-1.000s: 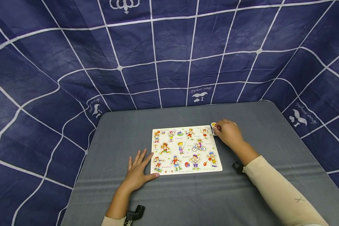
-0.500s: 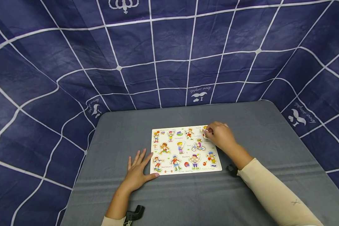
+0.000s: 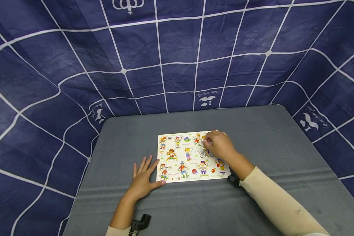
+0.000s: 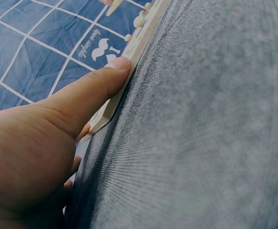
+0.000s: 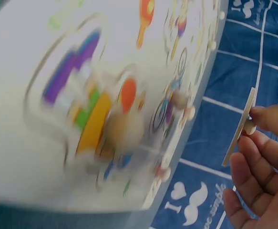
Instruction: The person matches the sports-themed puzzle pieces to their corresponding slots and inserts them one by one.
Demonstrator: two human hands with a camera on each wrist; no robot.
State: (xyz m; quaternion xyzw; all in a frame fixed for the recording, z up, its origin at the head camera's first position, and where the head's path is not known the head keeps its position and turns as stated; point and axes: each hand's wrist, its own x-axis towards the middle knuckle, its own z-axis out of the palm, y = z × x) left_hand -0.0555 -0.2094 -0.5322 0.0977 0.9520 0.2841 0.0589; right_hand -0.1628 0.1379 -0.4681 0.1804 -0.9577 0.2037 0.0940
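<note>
A wooden knob puzzle board (image 3: 170, 146), printed with sports figures, lies flat in the middle of the table. My left hand (image 3: 143, 180) spreads over the cloth at its left side, the thumb (image 4: 117, 67) resting on the near left edge. Above the board's right part, my right hand (image 3: 221, 144) pinches a thin wooden puzzle piece (image 5: 239, 129) by its round knob. In the right wrist view the piece is tilted on edge and well off the board; its printed face is hidden there. A table tennis figure (image 5: 96, 124) with its knob shows below, blurred.
Grey cloth (image 3: 194, 209) covers the table on all sides of the board. Dark blue grid-patterned curtains (image 3: 180, 49) stand behind and at both sides. Black wrist devices, such as the left one (image 3: 141, 223), sit on both wrists.
My right hand has carried the puzzle piece leftward from beside the board's far right corner to over the board, near the cyclist figure. The left hand has stayed in place.
</note>
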